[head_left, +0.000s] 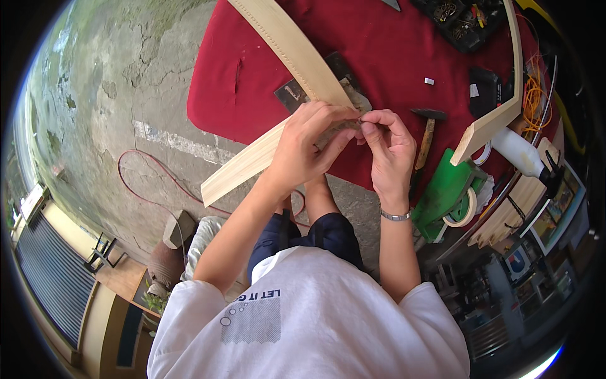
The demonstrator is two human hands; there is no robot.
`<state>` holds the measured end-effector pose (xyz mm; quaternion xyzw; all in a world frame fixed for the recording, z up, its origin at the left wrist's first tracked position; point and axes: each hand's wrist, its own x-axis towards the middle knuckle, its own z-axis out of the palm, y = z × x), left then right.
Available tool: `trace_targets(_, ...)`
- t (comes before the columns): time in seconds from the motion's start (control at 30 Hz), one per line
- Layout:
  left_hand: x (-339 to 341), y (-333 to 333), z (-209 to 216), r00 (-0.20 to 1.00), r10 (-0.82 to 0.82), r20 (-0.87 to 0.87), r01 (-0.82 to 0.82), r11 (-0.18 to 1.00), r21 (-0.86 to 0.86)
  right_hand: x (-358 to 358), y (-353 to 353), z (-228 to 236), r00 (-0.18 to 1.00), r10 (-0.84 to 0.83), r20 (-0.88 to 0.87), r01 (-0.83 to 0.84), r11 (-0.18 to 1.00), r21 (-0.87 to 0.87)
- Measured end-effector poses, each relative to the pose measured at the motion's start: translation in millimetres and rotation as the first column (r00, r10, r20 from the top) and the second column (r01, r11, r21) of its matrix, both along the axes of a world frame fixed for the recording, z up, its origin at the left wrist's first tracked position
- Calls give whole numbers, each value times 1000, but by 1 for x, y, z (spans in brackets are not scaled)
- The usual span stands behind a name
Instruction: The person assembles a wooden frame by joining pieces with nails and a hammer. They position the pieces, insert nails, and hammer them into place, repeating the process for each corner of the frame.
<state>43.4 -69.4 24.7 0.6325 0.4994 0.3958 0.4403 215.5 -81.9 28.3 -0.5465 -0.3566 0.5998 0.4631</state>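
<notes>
My left hand (306, 142) and my right hand (390, 144) come together over the near edge of the red-covered table. Both hands are closed in a pinch, fingertips nearly touching, around something small and dark that I cannot make out. Below them, two pale wooden boards meet at an angle. One board (287, 47) runs to the far edge and has a row of small marks along it. The other board (243, 165) sticks out past the table edge to the left, partly behind my left hand and forearm. A dark metal plate (291, 95) lies under the join, which my fingers partly hide.
A hammer (427, 140) lies to the right of my right hand. Farther right are an angled wooden piece (489, 129), a green tape dispenser (445, 189), a white bottle (519, 151) and orange cord (536, 101). A black tray (464, 41) of small hardware sits at the back.
</notes>
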Motion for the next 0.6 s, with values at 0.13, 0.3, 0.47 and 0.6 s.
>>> trace_targets(0.13,1,-1,-7,996,70,52,-69,997,-30,1,8,3,976,121,180,-130,991,42)
trace_targets(0.3,3,0,-11,993,115,18,-115,993,4,-1,12,4,893,102,438,-183,972,147)
trace_targets(0.47,8,-3,-17,982,149,-113,-138,985,99,4,19,-7,642,51,765,-372,893,253)
trace_targets(0.6,22,-8,-21,942,265,-205,-235,959,159,2,20,-17,602,7,799,-353,899,258)
